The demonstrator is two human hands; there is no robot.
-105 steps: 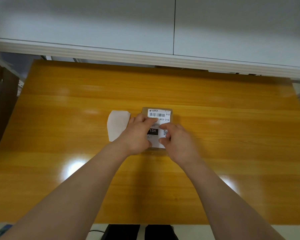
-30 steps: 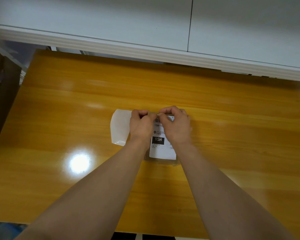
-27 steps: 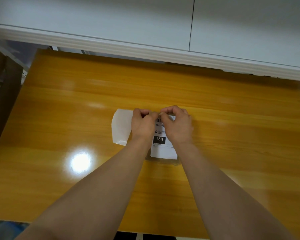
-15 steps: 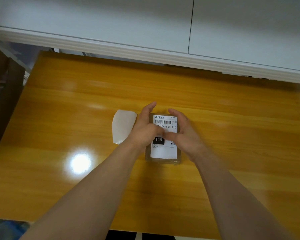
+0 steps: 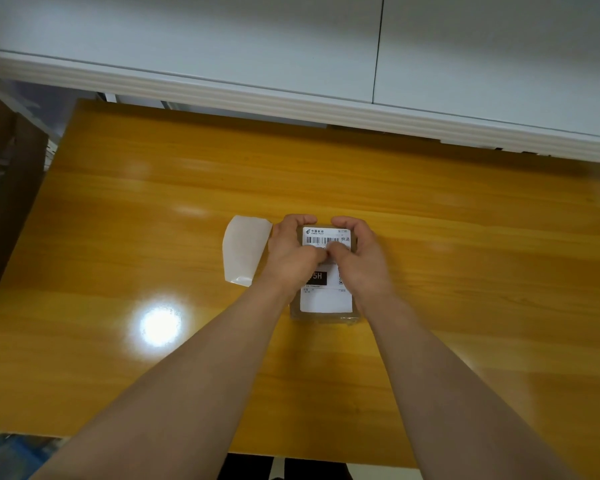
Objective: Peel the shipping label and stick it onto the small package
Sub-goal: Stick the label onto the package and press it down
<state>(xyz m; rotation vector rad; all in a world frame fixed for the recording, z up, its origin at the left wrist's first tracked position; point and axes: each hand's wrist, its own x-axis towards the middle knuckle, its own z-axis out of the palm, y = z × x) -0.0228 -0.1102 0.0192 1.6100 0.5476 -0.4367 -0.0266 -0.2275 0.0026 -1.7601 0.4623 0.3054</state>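
Head view: our left hand point(image 5: 291, 251) and right hand point(image 5: 361, 254) curl fingers around the small package point(image 5: 326, 315), thumbs pressing the shipping label point(image 5: 326, 301); uneven pressure could trap wrinkles.

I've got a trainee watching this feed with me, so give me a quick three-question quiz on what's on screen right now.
1. True or false: the shipping label lies on the package.
2. Where is the peeled backing paper? A) on the table beside the left hand B) under the package C) in the right hand
3. Which hands touch the label?

Key: 1 true. 2 A. 3 both, thumbs pressing its middle while the fingers curl over the far edge.
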